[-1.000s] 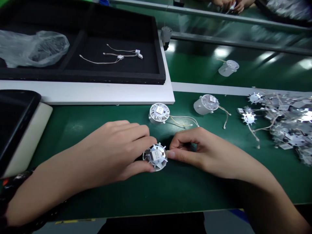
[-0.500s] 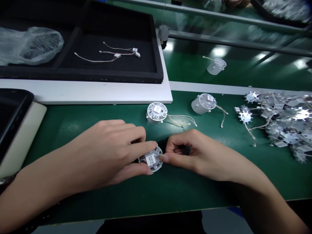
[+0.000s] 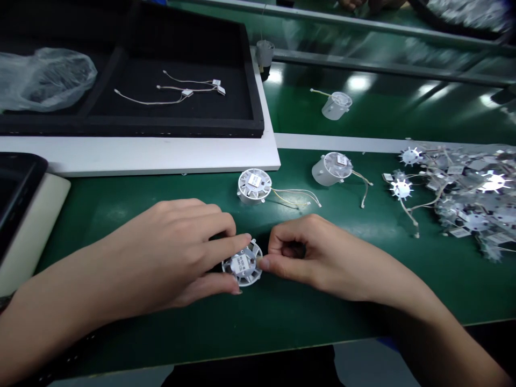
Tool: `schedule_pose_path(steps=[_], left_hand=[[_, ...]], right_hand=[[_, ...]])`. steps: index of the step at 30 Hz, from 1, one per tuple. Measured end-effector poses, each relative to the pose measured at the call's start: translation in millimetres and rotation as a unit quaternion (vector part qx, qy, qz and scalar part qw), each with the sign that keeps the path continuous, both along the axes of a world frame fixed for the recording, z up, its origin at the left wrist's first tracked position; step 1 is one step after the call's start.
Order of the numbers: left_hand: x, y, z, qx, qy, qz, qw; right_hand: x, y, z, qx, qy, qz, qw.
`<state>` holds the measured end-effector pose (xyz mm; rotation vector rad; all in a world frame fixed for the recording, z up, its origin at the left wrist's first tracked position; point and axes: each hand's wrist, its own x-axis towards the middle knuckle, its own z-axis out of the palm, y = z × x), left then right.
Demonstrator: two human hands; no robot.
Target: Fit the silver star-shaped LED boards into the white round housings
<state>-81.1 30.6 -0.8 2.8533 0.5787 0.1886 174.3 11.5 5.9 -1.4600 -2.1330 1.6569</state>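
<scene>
A small round white housing with a finned metal disc (image 3: pixel 243 264) in it rests on the green mat (image 3: pixel 306 312) between my hands. My left hand (image 3: pixel 181 247) wraps around its left side, with thumb and forefinger on the rim. My right hand (image 3: pixel 310 255) is curled, pinching at the housing's right edge with thumb and forefinger. What lies inside the right hand's fingers is hidden.
Two more white housings with wires (image 3: pixel 253 185) (image 3: pixel 332 168) lie behind my hands, another (image 3: pixel 336 105) farther back. A heap of finned discs with wires (image 3: pixel 463 199) fills the right. A black tray (image 3: pixel 242 127) with several wired parts (image 3: pixel 185 90) and a plastic bag (image 3: pixel 44 78) sits back left.
The finned disc has gone down into the housing and the piece has turned a little under my fingers. The view has drifted, so everything sits slightly further left.
</scene>
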Motion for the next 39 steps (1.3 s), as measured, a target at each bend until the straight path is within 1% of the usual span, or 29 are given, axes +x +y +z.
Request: schedule_pose_path(steps=[3,7,10,13,17,22,27,31,33,35,39], left_hand=[[0.6,0.2,-0.7,-0.003,0.002,0.003,1.000],[1.1,-1.1,-2.7,-0.024,-0.001,0.011,1.000],[0.2,-1.1,-3.9,-0.051,0.001,0.028,0.998],[1.6,0.2,-5.6,-0.089,-0.009,0.042,0.995],[8.0,2.3,-10.6,-0.108,-0.043,0.031,0.993],[10.6,3.6,-15.8,-0.146,-0.045,0.026,0.988],[8.9,3.9,-13.1,-0.104,-0.045,0.027,0.993],[8.2,5.6,-10.7,-0.119,-0.037,0.019,0.992],[7.9,6.7,-11.6,-0.124,-0.035,0.015,0.992],[7.5,7.1,-13.2,-0.121,-0.038,0.012,0.992],[7.3,5.9,-13.1,-0.085,-0.031,0.009,0.996]], right_hand=[[0.6,0.5,-1.1,0.011,-0.005,0.009,1.000],[4.5,2.2,-1.2,0.051,-0.019,0.029,0.998],[7.3,2.9,1.3,0.073,-0.035,0.042,0.996],[8.5,2.4,3.6,0.075,-0.053,0.046,0.995],[9.6,0.8,2.3,0.088,-0.062,0.060,0.992],[10.3,2.1,-3.6,0.097,-0.063,0.098,0.988],[12.4,5.6,-3.3,0.088,-0.079,0.095,0.988],[15.6,7.3,-0.3,0.120,-0.048,0.089,0.988],[15.8,7.7,-1.0,0.139,-0.026,0.096,0.985],[14.7,7.6,-3.1,0.140,-0.016,0.109,0.984],[11.3,6.5,-6.6,0.154,-0.029,0.143,0.977]])
